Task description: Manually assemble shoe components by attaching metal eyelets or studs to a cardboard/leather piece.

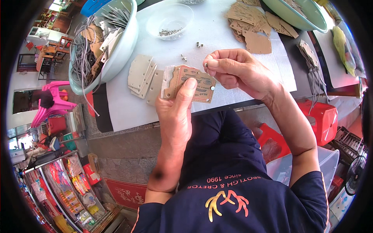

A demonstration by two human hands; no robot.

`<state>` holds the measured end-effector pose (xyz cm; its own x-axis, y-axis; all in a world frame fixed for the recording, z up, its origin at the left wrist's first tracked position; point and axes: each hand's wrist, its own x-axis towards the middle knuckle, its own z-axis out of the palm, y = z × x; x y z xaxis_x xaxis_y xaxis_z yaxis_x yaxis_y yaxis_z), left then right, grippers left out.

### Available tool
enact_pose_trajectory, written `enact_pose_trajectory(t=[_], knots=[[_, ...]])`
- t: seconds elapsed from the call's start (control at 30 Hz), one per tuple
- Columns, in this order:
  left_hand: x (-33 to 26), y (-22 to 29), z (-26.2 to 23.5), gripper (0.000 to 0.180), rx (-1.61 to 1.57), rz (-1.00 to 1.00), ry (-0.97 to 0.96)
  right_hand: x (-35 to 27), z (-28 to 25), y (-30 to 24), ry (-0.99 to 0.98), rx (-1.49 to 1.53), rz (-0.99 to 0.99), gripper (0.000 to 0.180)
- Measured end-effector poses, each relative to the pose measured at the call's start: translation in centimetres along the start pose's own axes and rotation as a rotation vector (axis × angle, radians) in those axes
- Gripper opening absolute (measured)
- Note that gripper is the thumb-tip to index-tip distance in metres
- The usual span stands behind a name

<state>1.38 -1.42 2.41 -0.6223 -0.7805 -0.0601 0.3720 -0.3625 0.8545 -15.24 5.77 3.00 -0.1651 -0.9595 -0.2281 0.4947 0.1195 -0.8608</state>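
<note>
My left hand [175, 110] grips a brown printed card [198, 83] with a wavy edge, thumb across its face. A paler piece shows behind the card, and a shiny round metal stud sits near its right corner. Just above that corner, my right hand [243, 72] pinches a tiny dark metal piece [206, 65] between thumb and forefinger; its exact kind is too small to tell. Left of the card lie several pale punched plates [140, 72], overlapping. Small loose metal fasteners [184, 58] rest on the white sheet [120, 112] beyond my hands.
A clear plastic bowl [171, 13] holds small metal fasteners. At the left, a pale green basin [130, 46] is full of grey cords and cards. Brown cards [258, 42] pile up at the far right beside another green basin [316, 23]. Corded tags [309, 54] hang over the right edge.
</note>
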Motion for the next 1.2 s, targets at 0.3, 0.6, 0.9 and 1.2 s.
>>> enact_pose_trajectory(t=[0.3,0.6,0.9,1.2], knots=[[-0.1,-0.2,0.0,0.030,0.077,0.004,-0.014,-0.1,-0.4,0.3,-0.043,0.081,-0.002,0.019],[-0.3,-0.2,-0.2,0.029,0.093,0.011,-0.017,0.1,-1.8,0.5,0.346,-1.381,-0.816,0.012],[-0.2,-0.1,-0.9,0.024,0.064,0.038,0.024,-0.7,-3.8,-1.5,0.118,-1.475,-0.543,0.009],[-0.3,-0.2,-1.5,0.023,0.035,0.047,0.007,-0.5,-2.8,-4.3,0.274,-1.304,-0.385,0.012]])
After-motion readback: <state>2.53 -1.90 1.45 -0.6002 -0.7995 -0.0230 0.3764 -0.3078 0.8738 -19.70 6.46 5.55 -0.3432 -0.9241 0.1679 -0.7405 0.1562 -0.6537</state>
